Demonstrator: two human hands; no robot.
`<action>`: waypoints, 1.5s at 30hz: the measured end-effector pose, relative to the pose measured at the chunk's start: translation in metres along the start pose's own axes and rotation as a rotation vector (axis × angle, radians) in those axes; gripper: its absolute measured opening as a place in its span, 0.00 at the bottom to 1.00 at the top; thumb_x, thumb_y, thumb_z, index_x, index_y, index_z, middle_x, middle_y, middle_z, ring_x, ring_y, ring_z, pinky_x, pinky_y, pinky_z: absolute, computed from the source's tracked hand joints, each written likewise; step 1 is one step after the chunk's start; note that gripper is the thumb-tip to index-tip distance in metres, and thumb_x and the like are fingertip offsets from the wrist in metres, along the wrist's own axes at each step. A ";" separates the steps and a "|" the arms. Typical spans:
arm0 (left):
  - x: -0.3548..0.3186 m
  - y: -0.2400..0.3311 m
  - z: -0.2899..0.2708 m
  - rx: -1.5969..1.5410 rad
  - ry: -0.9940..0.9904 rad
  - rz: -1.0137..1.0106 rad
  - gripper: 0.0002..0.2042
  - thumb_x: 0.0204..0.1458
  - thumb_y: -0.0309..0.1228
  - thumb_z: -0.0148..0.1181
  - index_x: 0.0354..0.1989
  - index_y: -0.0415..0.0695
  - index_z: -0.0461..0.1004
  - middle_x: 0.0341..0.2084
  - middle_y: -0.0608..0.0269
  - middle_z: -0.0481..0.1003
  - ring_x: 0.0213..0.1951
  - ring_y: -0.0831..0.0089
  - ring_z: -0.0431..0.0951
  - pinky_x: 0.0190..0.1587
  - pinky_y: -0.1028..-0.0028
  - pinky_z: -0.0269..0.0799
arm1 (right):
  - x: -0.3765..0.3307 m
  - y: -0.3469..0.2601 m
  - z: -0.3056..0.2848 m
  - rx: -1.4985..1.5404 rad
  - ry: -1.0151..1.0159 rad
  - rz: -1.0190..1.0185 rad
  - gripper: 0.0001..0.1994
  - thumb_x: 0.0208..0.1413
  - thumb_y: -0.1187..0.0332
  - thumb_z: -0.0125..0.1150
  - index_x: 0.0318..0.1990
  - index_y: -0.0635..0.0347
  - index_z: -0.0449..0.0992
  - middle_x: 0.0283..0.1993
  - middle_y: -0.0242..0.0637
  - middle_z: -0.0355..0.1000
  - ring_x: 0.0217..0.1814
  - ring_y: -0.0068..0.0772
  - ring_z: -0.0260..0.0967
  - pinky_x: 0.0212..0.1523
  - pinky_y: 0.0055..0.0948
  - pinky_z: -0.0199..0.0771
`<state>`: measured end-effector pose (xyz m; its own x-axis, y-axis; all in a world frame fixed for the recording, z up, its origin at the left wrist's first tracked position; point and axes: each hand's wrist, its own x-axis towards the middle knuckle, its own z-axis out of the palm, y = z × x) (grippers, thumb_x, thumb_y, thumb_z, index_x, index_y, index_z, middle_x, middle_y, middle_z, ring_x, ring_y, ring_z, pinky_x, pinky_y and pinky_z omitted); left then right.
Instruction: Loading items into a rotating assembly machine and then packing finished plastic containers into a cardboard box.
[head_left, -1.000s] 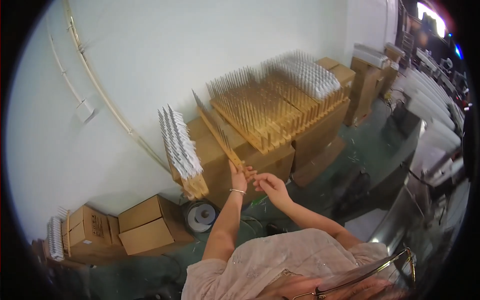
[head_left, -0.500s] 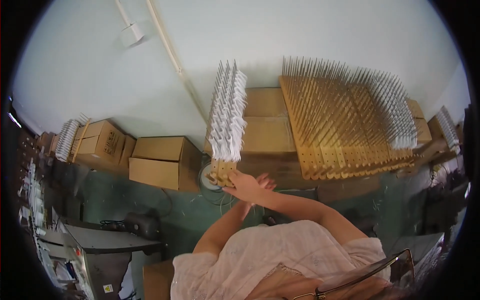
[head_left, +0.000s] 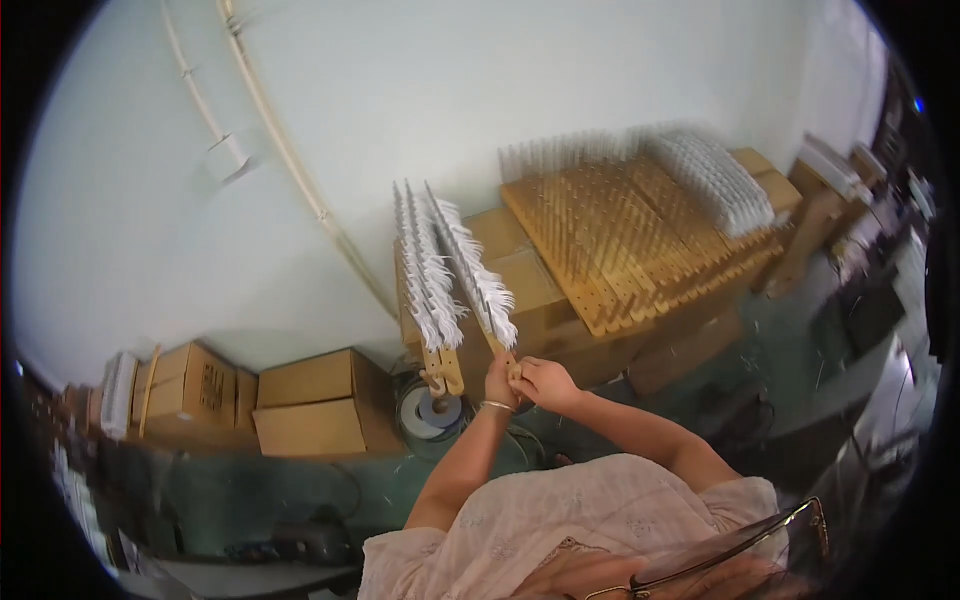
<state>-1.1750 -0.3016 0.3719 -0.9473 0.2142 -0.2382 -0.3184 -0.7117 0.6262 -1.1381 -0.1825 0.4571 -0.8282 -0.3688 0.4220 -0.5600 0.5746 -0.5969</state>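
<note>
My left hand (head_left: 499, 383), with a bracelet on its wrist, and my right hand (head_left: 548, 384) meet at the lower end of a narrow wooden slat (head_left: 478, 281) lined with white tufted pieces. Both grip it, and it stands tilted up toward the wall. Just left of it, two similar white-covered slats (head_left: 424, 277) stand upright against stacked cardboard boxes (head_left: 530, 285). To the right lies a stack of large wooden peg boards (head_left: 620, 245), with more white pieces (head_left: 715, 180) on the pegs at its far end.
A roll of tape (head_left: 432, 411) lies on the green floor below the slats. Cardboard boxes (head_left: 310, 402) sit along the white wall at left, with another box (head_left: 190, 383) beyond. More boxes and worktables stand at the right edge.
The view has swung back to the right. The white-covered slat in my hands now stands beside the upright slats, tilted more to the right than before.
</note>
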 end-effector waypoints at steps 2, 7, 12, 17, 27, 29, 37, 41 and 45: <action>-0.020 -0.016 -0.003 0.190 0.094 0.067 0.19 0.52 0.48 0.42 0.33 0.42 0.65 0.25 0.66 0.67 0.29 0.75 0.69 0.31 0.77 0.66 | -0.023 -0.022 -0.006 0.027 -0.048 -0.039 0.08 0.45 0.65 0.54 0.30 0.60 0.69 0.28 0.40 0.66 0.30 0.45 0.65 0.30 0.35 0.66; -0.146 -0.009 -0.016 0.248 0.011 -0.176 0.17 0.53 0.47 0.38 0.31 0.44 0.62 0.17 0.65 0.64 0.12 0.77 0.62 0.13 0.80 0.59 | -0.080 -0.098 -0.041 0.087 0.200 0.074 0.08 0.46 0.68 0.53 0.35 0.59 0.70 0.28 0.39 0.67 0.30 0.41 0.66 0.30 0.31 0.66; -0.233 0.022 -0.112 0.466 -0.198 -0.342 0.13 0.53 0.41 0.41 0.34 0.44 0.63 0.15 0.65 0.64 0.14 0.76 0.65 0.14 0.80 0.59 | -0.063 -0.140 -0.105 -0.094 0.625 0.078 0.14 0.47 0.69 0.52 0.43 0.60 0.66 0.26 0.41 0.66 0.28 0.40 0.65 0.28 0.31 0.65; -0.250 0.076 -0.120 1.012 -0.476 -0.371 0.11 0.53 0.32 0.42 0.41 0.41 0.65 0.27 0.62 0.70 0.23 0.75 0.69 0.24 0.77 0.65 | -0.088 -0.153 -0.167 -0.333 0.475 0.302 0.22 0.41 0.70 0.52 0.49 0.59 0.63 0.30 0.41 0.69 0.29 0.39 0.67 0.30 0.32 0.67; -0.179 -0.044 0.036 1.180 -1.237 -0.124 0.15 0.51 0.30 0.44 0.48 0.40 0.62 0.42 0.53 0.66 0.39 0.65 0.68 0.39 0.70 0.67 | -0.319 -0.298 -0.197 -0.720 0.633 0.540 0.15 0.33 0.57 0.61 0.15 0.58 0.65 0.15 0.36 0.63 0.19 0.40 0.63 0.20 0.34 0.60; -0.185 -0.025 0.089 1.249 -1.261 -0.007 0.16 0.51 0.30 0.45 0.48 0.39 0.61 0.43 0.52 0.65 0.41 0.63 0.67 0.41 0.69 0.66 | -0.374 -0.339 -0.190 -0.859 0.833 0.584 0.16 0.34 0.59 0.61 0.13 0.58 0.62 0.13 0.37 0.59 0.16 0.38 0.59 0.18 0.33 0.57; -0.185 -0.098 0.207 0.643 -1.157 0.027 0.13 0.51 0.40 0.46 0.38 0.43 0.64 0.31 0.62 0.65 0.31 0.70 0.67 0.28 0.74 0.66 | -0.540 -0.406 -0.163 -1.102 1.256 0.825 0.16 0.34 0.63 0.60 0.12 0.60 0.59 0.12 0.36 0.55 0.14 0.34 0.54 0.16 0.29 0.53; -0.246 -0.170 0.308 0.242 -1.283 -0.408 0.09 0.51 0.35 0.47 0.34 0.41 0.64 0.26 0.61 0.68 0.19 0.71 0.66 0.18 0.80 0.62 | -0.603 -0.424 -0.188 -1.194 1.366 0.897 0.15 0.34 0.67 0.61 0.12 0.61 0.60 0.12 0.36 0.54 0.14 0.31 0.52 0.15 0.27 0.50; -0.281 -0.214 0.367 0.152 -1.304 -0.359 0.10 0.50 0.35 0.48 0.33 0.41 0.64 0.27 0.58 0.69 0.18 0.69 0.67 0.19 0.78 0.63 | -0.644 -0.418 -0.240 -1.229 1.444 0.830 0.15 0.33 0.70 0.61 0.12 0.63 0.58 0.12 0.36 0.53 0.13 0.29 0.49 0.15 0.25 0.49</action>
<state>-0.8536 0.0366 0.5773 -0.1295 0.9021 0.4116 -0.4729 -0.4210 0.7740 -0.3651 -0.0101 0.5988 0.1323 0.5390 0.8318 0.6664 0.5729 -0.4772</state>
